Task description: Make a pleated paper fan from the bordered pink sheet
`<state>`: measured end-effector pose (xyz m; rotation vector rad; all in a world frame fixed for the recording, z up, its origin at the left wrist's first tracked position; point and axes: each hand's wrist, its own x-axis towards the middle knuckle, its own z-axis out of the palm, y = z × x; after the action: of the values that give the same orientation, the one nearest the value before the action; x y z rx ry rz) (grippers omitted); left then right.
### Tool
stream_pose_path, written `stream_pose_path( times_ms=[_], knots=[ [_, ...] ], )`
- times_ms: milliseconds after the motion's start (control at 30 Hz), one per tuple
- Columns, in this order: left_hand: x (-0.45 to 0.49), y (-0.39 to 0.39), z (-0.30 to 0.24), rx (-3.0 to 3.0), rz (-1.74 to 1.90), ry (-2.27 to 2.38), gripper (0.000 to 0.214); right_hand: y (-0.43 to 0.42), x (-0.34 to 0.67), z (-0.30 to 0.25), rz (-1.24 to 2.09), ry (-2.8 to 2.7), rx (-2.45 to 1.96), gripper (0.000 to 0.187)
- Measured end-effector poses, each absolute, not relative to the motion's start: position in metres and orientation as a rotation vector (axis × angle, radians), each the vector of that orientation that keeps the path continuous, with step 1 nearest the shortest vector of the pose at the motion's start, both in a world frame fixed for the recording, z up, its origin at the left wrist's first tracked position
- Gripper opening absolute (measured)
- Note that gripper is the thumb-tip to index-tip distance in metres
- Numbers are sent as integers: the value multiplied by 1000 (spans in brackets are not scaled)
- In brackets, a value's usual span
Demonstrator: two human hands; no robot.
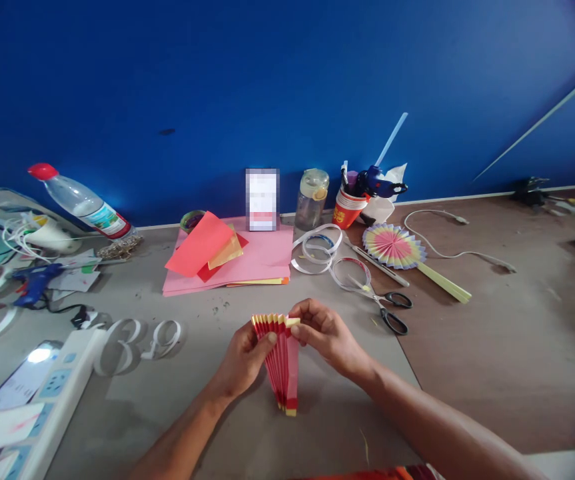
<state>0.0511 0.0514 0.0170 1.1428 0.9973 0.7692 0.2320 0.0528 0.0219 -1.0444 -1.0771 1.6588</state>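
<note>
Between my hands is a pleated paper strip [281,373], red and pink with yellow edges, its folds gathered narrow and hanging toward me. My left hand [246,355] grips the left side of the pleats, thumb pressed on the front. My right hand [330,337] pinches the upper right corner between thumb and bent fingers. A finished round paper fan [393,245] in pink, yellow and lilac lies to the right, with a pale yellow handle [444,281]. Black-handled scissors [392,312] lie just beyond my right hand, beside rolls of tape [350,273].
Pink paper sheets [267,260] lie at the back under a red sheet [202,243]. Behind stand a phone [262,200], a clear bottle [312,200] and a red paper cup [350,208]. Leftward are a power strip [62,393], a glue gun [34,283] and a tilted plastic bottle [87,207].
</note>
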Motion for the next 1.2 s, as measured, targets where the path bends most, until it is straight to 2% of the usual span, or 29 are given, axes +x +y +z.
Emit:
stream_pose_path(
  times_ms=[300,633,1000,1100,1200],
  knots=[
    [54,49,20,1207,805,937,38,52,231,22,1537,-1236,-1110,31],
    [53,50,14,1228,710,855,35,50,230,24,1397,-1409,-1215,22],
    [51,51,21,1197,585,757,37,56,237,29,1809,-1282,-1021,34],
    [51,51,23,1236,571,777,41,57,239,29,1806,-1318,-1006,33],
    [51,51,20,1265,591,834,40,56,238,28,1669,-1388,-1073,27]
  ],
)
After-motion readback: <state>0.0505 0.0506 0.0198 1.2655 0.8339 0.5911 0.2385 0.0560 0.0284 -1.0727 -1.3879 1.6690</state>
